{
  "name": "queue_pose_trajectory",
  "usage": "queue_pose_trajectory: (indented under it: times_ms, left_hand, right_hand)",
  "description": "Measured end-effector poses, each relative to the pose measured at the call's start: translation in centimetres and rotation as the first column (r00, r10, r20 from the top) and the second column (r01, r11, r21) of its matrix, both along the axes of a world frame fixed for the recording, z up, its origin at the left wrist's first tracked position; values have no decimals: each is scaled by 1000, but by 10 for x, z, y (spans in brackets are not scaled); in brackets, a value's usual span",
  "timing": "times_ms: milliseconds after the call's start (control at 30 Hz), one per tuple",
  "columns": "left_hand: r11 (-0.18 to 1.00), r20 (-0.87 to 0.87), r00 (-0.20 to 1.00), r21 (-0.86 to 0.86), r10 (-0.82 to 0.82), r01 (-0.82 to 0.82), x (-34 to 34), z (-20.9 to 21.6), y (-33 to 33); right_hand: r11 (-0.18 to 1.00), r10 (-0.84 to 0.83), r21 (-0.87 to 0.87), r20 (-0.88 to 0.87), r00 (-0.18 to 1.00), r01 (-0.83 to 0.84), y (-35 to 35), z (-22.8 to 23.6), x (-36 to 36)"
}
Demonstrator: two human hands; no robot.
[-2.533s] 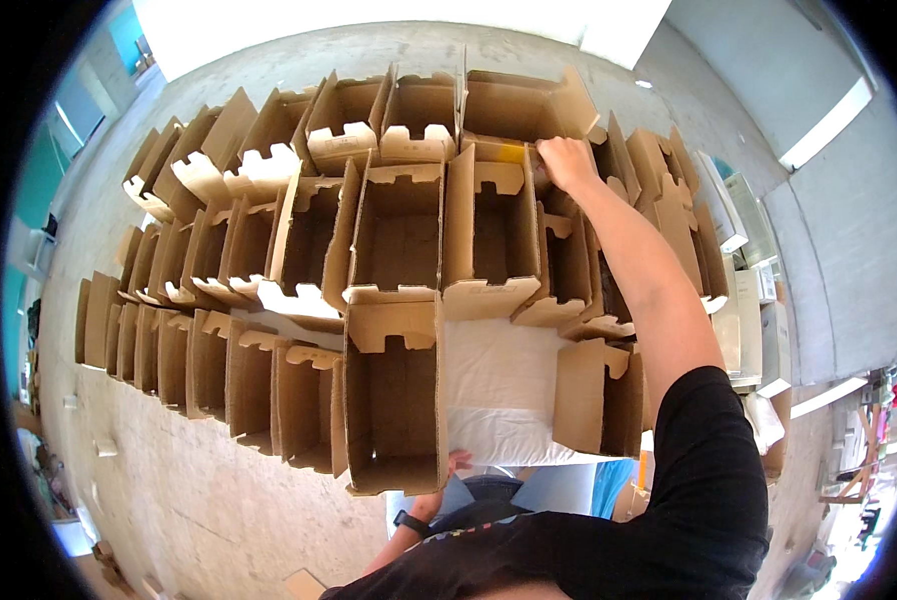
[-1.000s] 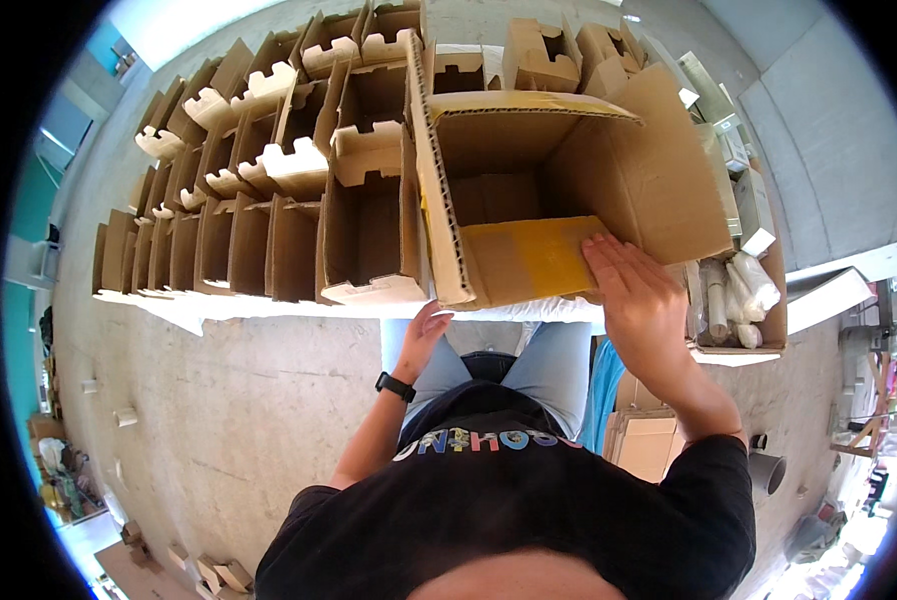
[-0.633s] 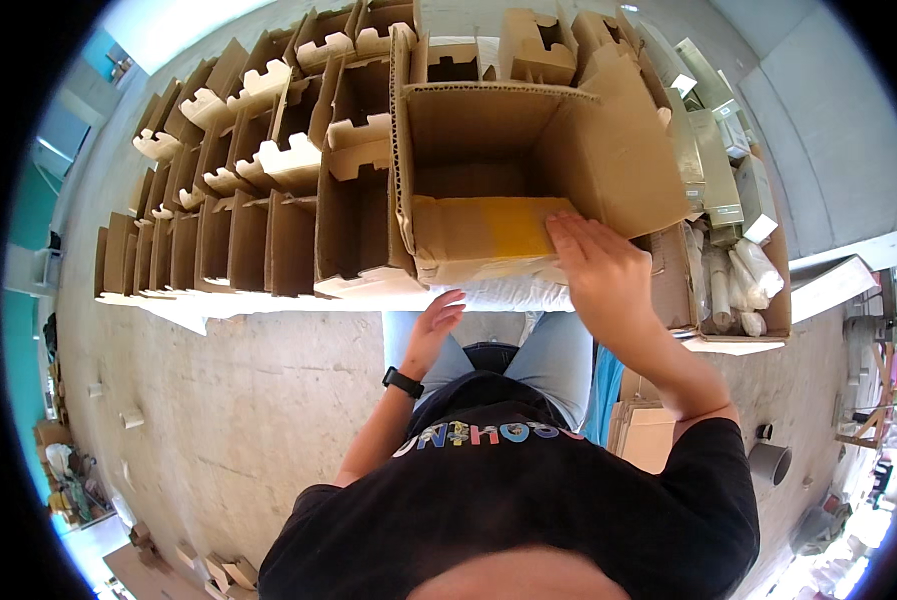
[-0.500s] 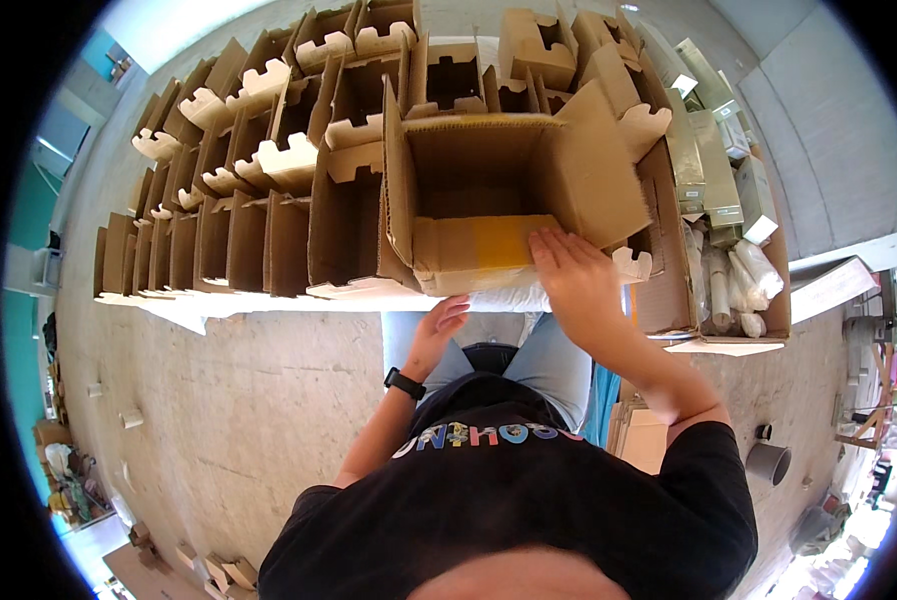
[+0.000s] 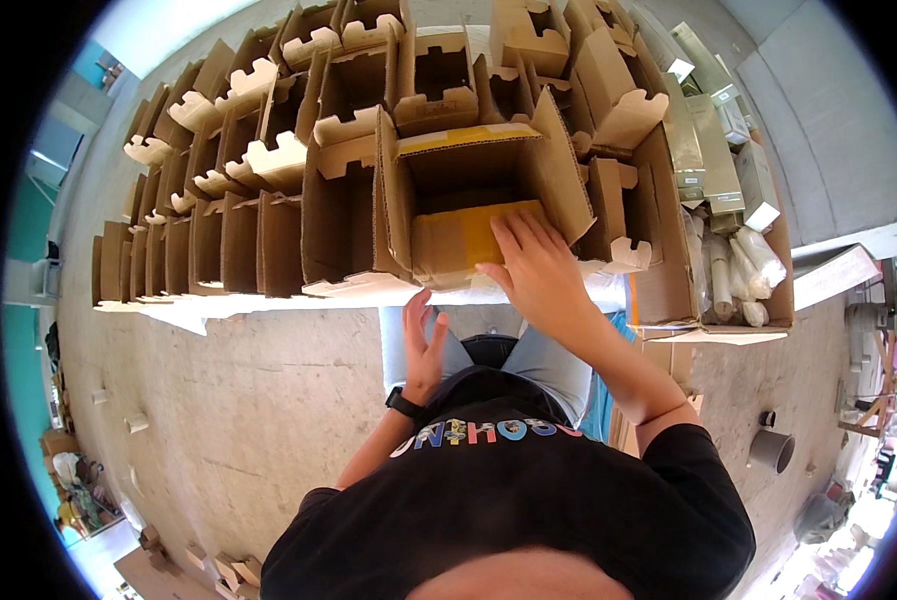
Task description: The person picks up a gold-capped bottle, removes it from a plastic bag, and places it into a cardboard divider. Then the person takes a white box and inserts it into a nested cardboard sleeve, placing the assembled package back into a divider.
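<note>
My right hand (image 5: 547, 285) lies on the near side of the taped carton (image 5: 474, 180), its four fingers (image 5: 532, 240) close together and flat along the folded-in flap (image 5: 444, 230), over the band of yellow tape (image 5: 481, 240). The thumb (image 5: 496, 275) stands out to the left, lower on the same side; whether I am pinching the flap or only pressing on it, I cannot tell.

My left hand (image 5: 425, 350) is raised just below the carton's near left corner, palm half turned inward, its fingers loosely spread and the thumb apart (a black band (image 5: 405, 403) sits on that wrist). I cannot tell whether those fingertips touch any cardboard.

The carton is open at the top and sits at the near edge of the white cover (image 5: 591, 290). Against its left wall stands a deep open box (image 5: 344, 225), and farther left of it runs a row of narrower boxes (image 5: 239, 245). Behind it are more open boxes (image 5: 439, 75) with notched rims. Just to its right is a slim notched box (image 5: 609, 210); beyond that, a large bin (image 5: 666, 225) holds long pale boxes (image 5: 714, 160) and clear plastic bags (image 5: 754, 275).
</note>
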State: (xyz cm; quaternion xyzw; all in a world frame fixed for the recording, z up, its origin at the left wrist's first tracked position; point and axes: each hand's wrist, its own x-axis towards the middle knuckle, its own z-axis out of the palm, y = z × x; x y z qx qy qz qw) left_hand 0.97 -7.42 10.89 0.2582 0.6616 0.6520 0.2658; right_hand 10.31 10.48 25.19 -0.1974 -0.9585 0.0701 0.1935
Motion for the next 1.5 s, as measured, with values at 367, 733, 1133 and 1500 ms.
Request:
queue_pose_trajectory:
  times_ms: [367, 733, 1133, 1500]
  left_hand:
    - [970, 136, 989, 224, 64, -93, 3, 58, 27]
    - [874, 656, 755, 378, -20, -305, -11, 83, 37]
    - [903, 371, 916, 429, -152, -24, -22, 39, 16]
    - [985, 586, 810, 138, 0, -100, -26, 85, 27]
  right_hand:
    - [999, -4, -48, 129, 992, 11, 27, -18, -43]
    - [981, 187, 114, -345, 920, -157, 1, 22, -10]
    - [967, 254, 113, -389, 886, -228, -41, 9, 41]
    - [983, 164, -20, -371, 914, -184, -51, -6, 52]
